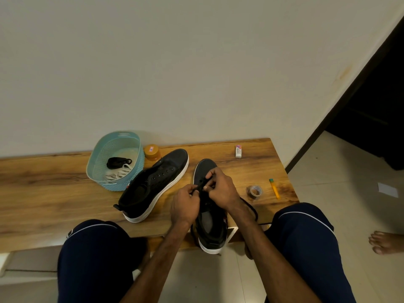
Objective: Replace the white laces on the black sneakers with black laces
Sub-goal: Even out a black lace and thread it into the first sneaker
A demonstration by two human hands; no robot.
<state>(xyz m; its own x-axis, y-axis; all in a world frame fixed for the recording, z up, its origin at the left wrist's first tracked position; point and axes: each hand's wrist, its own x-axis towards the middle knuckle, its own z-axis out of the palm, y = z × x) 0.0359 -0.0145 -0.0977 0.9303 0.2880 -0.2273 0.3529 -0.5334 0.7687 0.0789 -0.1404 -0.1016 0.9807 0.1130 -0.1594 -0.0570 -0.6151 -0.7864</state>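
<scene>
near sneaker [211, 228] lies toe away from the person, heel hanging past the front edge of the worktop [43, 193], between the knees. judged: this puts the eyelet rows right under both hands. left hand [185, 206] and right hand [220, 189] meet over the forward part of the lacing. each grip is narrow, fingertips pinched on the black lace [250, 206]. reads as a threading step, one hand feeding and one steadying; which does which, cannot tell. a slack tail of the lace loops off the shoe's right side toward the right knee. a second dark strand seems to drop past the heel on the left.

far sneaker [153, 186] sits just beside it, angled, eyelets bare, no lace in it. judged next in line. basket [115, 149] behind it holds the white laces [119, 173] and a bundled spare black lace [119, 162], set away from the work. jar [152, 152] stands against or just beside the basket wall. tape roll [254, 191] and marker [274, 188] lie to the right, apart from the shoes.

hidden: the hands cover the eyelets in use, so the count of laced rows is unreadable. lace tip unseen. black lace on black upper blurs together near the tongue. jar label print too small to read.
</scene>
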